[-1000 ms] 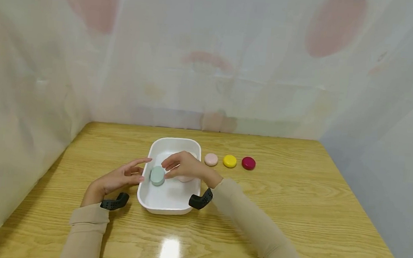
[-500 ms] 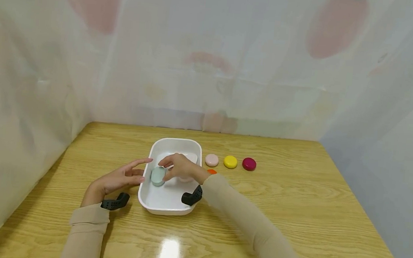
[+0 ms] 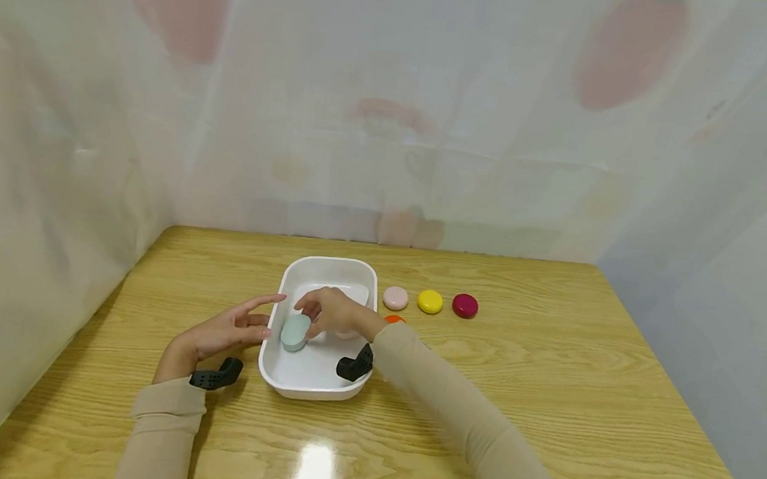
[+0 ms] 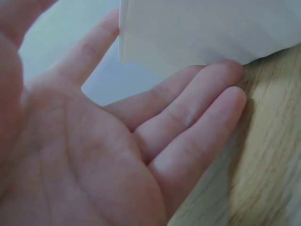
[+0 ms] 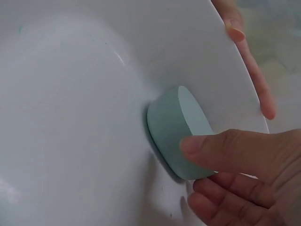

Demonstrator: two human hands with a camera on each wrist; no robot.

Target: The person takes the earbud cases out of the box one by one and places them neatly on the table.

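Handling of a pale green oval block (image 5: 164, 129) in a white rounded-corner tray (image 3: 311, 395). The block sits on the tray floor, close beside the left wall, its flat oval top facing up. The right hand (image 3: 334, 311) reaches in from the right: its thumb lies on the block's right side and its curled fingers close about the far end, pinching it; how firmly cannot be told. The left hand (image 3: 219, 330) stands outside the left wall, fingers spread apart, fingertips touching the tray.

The matte surface and crisp edges suggest a stiff, light body, probably with fair friction and no special fragility, though a chipped edge would be possible if it were a pressed material. The upright sides offer the best hold, thumb and fingers opposed across the narrower width; the nearby wall may leave little finger room on the left.

To the right, on the wooden table (image 3: 549, 383), lie pink (image 3: 395, 297), yellow (image 3: 430, 301) and crimson (image 3: 465, 305) discs.
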